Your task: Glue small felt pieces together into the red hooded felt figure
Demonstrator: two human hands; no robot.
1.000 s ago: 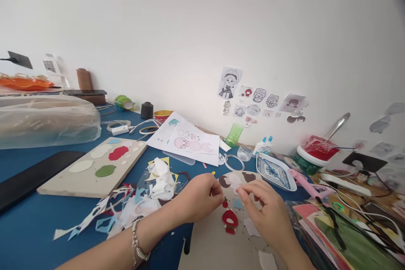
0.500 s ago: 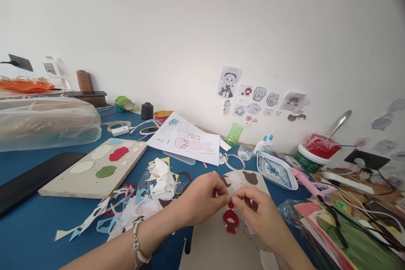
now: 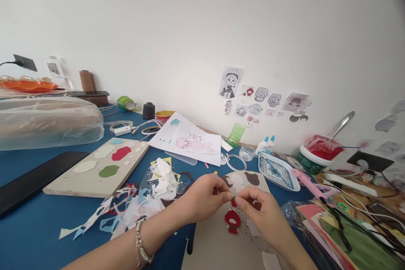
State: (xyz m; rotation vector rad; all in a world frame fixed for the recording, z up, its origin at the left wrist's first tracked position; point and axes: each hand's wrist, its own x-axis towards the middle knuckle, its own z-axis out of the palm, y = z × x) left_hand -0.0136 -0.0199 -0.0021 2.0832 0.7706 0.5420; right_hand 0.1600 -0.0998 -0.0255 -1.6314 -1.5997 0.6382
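My left hand (image 3: 210, 196) and my right hand (image 3: 257, 206) meet fingertip to fingertip over a grey-beige board (image 3: 211, 244). Between them shows a small red piece with a green top (image 3: 233, 202). Both hands are pinched at this piece; the exact contact is partly hidden by the fingers. Just below lies a red hooded figure (image 3: 233, 221) of cut pieces, flat on the board. Dark brown pieces (image 3: 252, 178) and a pale one (image 3: 237, 180) lie at the board's far end. A bracelet is on my left wrist.
Fabric scraps (image 3: 136, 211) lie left of my left arm, beyond them a board with coloured shapes (image 3: 66, 183). Printed sheets (image 3: 202, 145), a patterned tray (image 3: 278, 173) and glue bottles (image 3: 268, 144) stand behind. Coloured sheets (image 3: 357, 236) and a pink tool (image 3: 311, 183) are at right.
The view has shifted slightly, so everything appears a little further right. My hands keep their pinched pose, with slightly more of the green top showing between them.
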